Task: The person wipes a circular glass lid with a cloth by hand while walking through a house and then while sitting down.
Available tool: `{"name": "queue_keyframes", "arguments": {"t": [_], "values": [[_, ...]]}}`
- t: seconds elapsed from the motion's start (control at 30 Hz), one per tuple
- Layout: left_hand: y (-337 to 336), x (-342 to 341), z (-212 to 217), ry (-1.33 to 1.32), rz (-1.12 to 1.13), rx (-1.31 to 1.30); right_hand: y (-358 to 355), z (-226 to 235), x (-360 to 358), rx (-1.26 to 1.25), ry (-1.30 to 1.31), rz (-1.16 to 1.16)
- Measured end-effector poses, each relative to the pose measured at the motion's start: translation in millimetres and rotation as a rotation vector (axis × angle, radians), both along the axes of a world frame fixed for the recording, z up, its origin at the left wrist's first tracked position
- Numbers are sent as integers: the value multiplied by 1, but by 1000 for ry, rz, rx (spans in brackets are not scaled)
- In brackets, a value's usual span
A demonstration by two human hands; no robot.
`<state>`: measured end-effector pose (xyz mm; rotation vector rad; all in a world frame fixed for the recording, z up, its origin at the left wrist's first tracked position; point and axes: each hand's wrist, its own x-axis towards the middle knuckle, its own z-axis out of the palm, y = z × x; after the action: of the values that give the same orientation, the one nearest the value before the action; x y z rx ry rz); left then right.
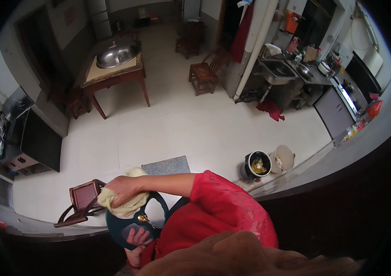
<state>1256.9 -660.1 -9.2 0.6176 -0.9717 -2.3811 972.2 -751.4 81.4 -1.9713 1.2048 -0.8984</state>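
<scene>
My right arm reaches across to the left in a red short sleeve. Bunched under the fingers of my right hand (124, 187) is a pale yellow cloth (133, 207), which presses on the upper edge of a dark green round disc (116, 226). The disc has pale or see-through patches and a small gold-coloured piece (146, 221) near its middle; its exact kind I cannot make out. Lower down, my left hand (139, 238) supports the disc with bent fingers, a red band on the wrist. Part of that hand is hidden by the disc and my red clothing.
A small wooden chair (85, 198) stands close at the left, near a grey mat (167, 166). Two bins, one black-lined (246, 172) and one pale (283, 158), are at the right. Further off are a wooden table (112, 78) with a metal dome cover (118, 54) and a sink (279, 69).
</scene>
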Motion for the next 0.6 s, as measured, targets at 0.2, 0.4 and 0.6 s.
{"name": "queue_keyframes", "arguments": {"t": [0.2,0.4,0.6], "values": [[6,-12,11,-37,292,612,56,-142,-40,511,-419,-415],[7,-9,-15,39,186,90,29,-85,-37,256,-478,-270],[3,-24,-12,71,180,-157,7,13,-40,-21,-108,-284]]}}
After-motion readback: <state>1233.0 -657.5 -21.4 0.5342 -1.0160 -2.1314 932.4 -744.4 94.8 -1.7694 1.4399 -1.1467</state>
